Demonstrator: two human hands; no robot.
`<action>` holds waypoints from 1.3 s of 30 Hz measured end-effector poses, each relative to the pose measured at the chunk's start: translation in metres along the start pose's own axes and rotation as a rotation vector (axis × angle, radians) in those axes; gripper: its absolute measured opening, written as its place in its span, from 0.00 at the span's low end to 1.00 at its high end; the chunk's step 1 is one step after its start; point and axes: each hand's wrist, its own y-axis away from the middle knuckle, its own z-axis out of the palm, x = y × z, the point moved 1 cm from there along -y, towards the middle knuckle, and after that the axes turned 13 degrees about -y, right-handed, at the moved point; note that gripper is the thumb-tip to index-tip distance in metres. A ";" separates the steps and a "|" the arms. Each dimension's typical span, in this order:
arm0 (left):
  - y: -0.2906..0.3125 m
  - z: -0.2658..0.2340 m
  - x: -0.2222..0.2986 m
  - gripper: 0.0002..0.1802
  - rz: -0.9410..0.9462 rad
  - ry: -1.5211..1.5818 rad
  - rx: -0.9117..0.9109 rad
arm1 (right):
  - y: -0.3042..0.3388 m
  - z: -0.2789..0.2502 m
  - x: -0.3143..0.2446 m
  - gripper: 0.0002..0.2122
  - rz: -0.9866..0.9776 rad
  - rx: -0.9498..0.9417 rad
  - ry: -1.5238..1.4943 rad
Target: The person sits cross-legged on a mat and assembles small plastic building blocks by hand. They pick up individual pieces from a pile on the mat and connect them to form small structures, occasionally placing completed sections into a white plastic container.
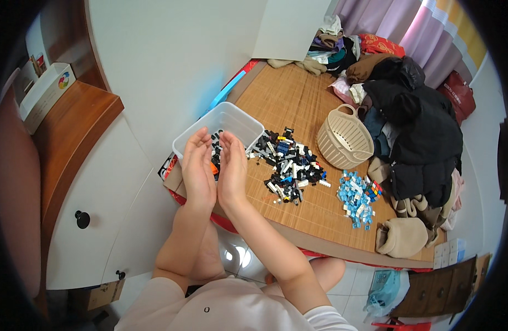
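Note:
My left hand (198,172) and my right hand (232,172) are raised side by side, palms turned toward each other, wrists nearly touching. Their fingers are stretched and slightly curved, and I see nothing gripped in either one. Behind and below them is a translucent white plastic bin (245,117), which they partly cover. Dark toy bricks (216,136) and an orange piece (214,168) show through the gap between the palms. A loose pile of black, white and grey building bricks (290,165) lies right of the bin on the bamboo mat (254,187).
A beige basket (345,140) stands right of the pile. Nearer me lie light-blue and white bricks (356,201) and a puzzle cube (373,191). Dark clothes (419,143) are heaped on the right. A wooden-topped cabinet (83,116) is at left.

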 end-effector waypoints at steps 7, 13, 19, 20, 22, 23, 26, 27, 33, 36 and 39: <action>0.015 0.015 0.003 0.19 -0.052 0.023 -0.077 | 0.010 -0.007 -0.014 0.19 0.021 -0.019 -0.095; 0.045 0.031 -0.012 0.16 -0.166 -0.004 -0.203 | 0.034 -0.048 -0.040 0.17 -0.013 0.069 -0.035; 0.073 0.035 -0.062 0.21 -0.406 -0.113 -0.364 | 0.065 -0.132 -0.063 0.19 -0.072 0.250 0.168; 0.076 0.034 -0.072 0.22 -0.438 -0.128 -0.378 | 0.070 -0.145 -0.066 0.20 -0.080 0.300 0.163; 0.081 0.028 -0.093 0.26 -0.491 -0.156 -0.412 | 0.082 -0.165 -0.073 0.22 -0.082 0.401 0.140; 0.084 0.027 -0.098 0.26 -0.505 -0.162 -0.407 | 0.086 -0.172 -0.077 0.22 -0.083 0.415 0.143; 0.092 0.023 -0.110 0.28 -0.543 -0.184 -0.390 | 0.093 -0.190 -0.087 0.24 -0.084 0.462 0.155; 0.093 0.022 -0.113 0.29 -0.554 -0.195 -0.386 | 0.093 -0.194 -0.089 0.25 -0.084 0.475 0.147; 0.105 0.030 -0.117 0.28 -0.602 -0.265 -0.391 | 0.088 -0.192 -0.089 0.27 -0.017 0.459 0.238; 0.108 0.035 -0.123 0.28 -0.604 -0.245 -0.441 | 0.080 -0.181 -0.085 0.27 0.022 0.449 0.238; 0.112 0.043 -0.124 0.28 -0.638 -0.234 -0.465 | 0.076 -0.183 -0.080 0.26 0.055 0.449 0.253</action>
